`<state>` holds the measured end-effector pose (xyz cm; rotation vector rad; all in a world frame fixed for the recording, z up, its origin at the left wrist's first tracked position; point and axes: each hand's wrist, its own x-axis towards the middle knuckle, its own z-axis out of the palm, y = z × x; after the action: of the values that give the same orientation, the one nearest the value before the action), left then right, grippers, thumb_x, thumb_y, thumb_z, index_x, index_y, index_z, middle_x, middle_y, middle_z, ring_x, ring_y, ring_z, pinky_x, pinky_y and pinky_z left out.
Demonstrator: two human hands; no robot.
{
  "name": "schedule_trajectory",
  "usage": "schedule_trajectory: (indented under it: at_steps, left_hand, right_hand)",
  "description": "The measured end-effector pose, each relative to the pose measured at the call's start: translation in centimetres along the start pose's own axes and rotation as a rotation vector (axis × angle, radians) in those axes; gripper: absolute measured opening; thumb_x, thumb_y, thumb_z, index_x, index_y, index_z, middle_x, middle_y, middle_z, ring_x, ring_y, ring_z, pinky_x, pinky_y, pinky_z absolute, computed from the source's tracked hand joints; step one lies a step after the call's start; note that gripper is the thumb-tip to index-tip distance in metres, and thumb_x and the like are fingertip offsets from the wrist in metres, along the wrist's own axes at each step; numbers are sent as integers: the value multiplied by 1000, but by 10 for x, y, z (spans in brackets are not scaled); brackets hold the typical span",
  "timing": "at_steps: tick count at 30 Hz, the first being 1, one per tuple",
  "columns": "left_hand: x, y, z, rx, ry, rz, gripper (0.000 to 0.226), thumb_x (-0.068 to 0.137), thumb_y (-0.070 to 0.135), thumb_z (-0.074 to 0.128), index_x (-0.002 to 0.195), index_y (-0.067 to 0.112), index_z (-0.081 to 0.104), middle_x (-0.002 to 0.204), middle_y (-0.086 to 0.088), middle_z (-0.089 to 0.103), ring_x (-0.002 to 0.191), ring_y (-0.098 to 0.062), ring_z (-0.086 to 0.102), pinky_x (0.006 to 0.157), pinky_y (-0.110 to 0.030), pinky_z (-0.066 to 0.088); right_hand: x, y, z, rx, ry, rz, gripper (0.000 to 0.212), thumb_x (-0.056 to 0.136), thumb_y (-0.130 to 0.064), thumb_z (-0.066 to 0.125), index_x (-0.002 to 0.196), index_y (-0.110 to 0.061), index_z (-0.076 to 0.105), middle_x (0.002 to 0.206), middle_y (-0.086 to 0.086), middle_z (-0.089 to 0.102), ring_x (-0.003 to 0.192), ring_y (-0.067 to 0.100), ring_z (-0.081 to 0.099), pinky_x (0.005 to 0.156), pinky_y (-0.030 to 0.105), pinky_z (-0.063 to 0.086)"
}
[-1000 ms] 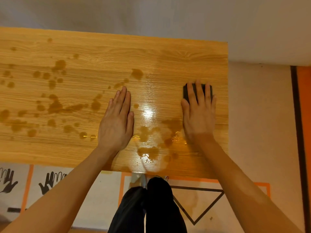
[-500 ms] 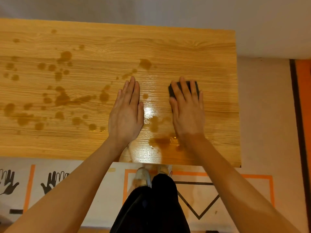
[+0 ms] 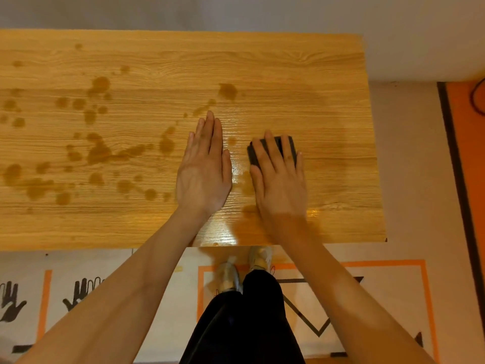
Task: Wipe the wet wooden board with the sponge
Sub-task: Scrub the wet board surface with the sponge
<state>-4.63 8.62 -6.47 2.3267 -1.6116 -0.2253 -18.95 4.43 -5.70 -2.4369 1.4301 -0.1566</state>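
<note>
A light wooden board (image 3: 301, 74) fills the upper half of the head view. Dark water spots (image 3: 99, 151) are scattered across its left half, with a shiny wet film between my hands. My right hand (image 3: 279, 179) lies flat with straight fingers pressing a dark sponge (image 3: 288, 145) onto the board right of centre; only the sponge's far edge and left side show past the fingers. My left hand (image 3: 204, 172) rests flat on the board just left of it, fingers together, holding nothing.
The board's right edge (image 3: 378, 179) drops to a pale floor with a black and orange strip (image 3: 462, 179). Below the near edge are my feet (image 3: 244, 266), dark trousers, and floor markings with hand prints (image 3: 81, 292).
My right hand slid the sponge leftward, toward my left hand, then slightly nearer to me. The puddles near the board's front edge have shrunk to a faint smear. My left hand stayed put.
</note>
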Motion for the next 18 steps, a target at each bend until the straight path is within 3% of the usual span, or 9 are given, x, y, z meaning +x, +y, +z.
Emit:
schedule_trajectory:
  at_steps: [3, 5, 10, 13, 15, 18]
  left_hand:
    - [2, -1, -1, 8, -8, 1, 56, 109, 26, 25, 159, 4, 14, 169, -10, 8, 157, -19, 3, 126, -27, -4]
    - [3, 1, -2, -4, -9, 0, 56, 109, 26, 25, 159, 4, 14, 169, -10, 8, 157, -18, 3, 125, -26, -5]
    - [1, -1, 1, -6, -7, 13, 55, 109, 25, 25, 159, 3, 16, 169, -10, 8, 157, -19, 4, 127, -28, -3]
    - [1, -1, 1, -5, -11, 10, 56, 109, 25, 24, 159, 3, 15, 169, -11, 8, 157, -21, 4, 127, -31, -1]
    - [1, 1, 1, -20, -7, 9, 56, 109, 24, 25, 159, 2, 16, 169, -11, 9, 157, -22, 5, 128, -32, 0]
    - [0, 0, -1, -40, -4, 26, 55, 109, 23, 27, 158, 0, 18, 168, -13, 11, 157, -24, 7, 128, -35, 3]
  right_hand:
    - [-48, -1, 2, -53, -48, -114, 47, 103, -35, 31, 148, -22, 34, 157, 1, 27, 147, 25, 18, 120, 47, 15]
    - [-39, 19, -8, -45, -87, -170, 48, 103, -36, 30, 150, -24, 29, 159, -1, 22, 149, 22, 13, 122, 44, 11]
    - [-31, 91, -44, -47, 56, 306, 52, 104, -31, 26, 152, -14, 17, 161, 5, 15, 149, 27, 9, 121, 48, 11]
    - [-33, 71, -38, -8, 106, 507, 54, 104, -31, 21, 154, -14, 9, 162, 5, 10, 149, 26, 4, 121, 48, 8]
    - [-35, 30, -20, -79, 64, 450, 55, 102, -35, 12, 152, -18, -3, 162, 5, 3, 149, 27, -1, 122, 47, 4]
    - [-49, -22, 8, -105, -57, 141, 54, 101, -38, 6, 146, -19, -17, 158, -2, -15, 147, 22, -14, 122, 43, -4]
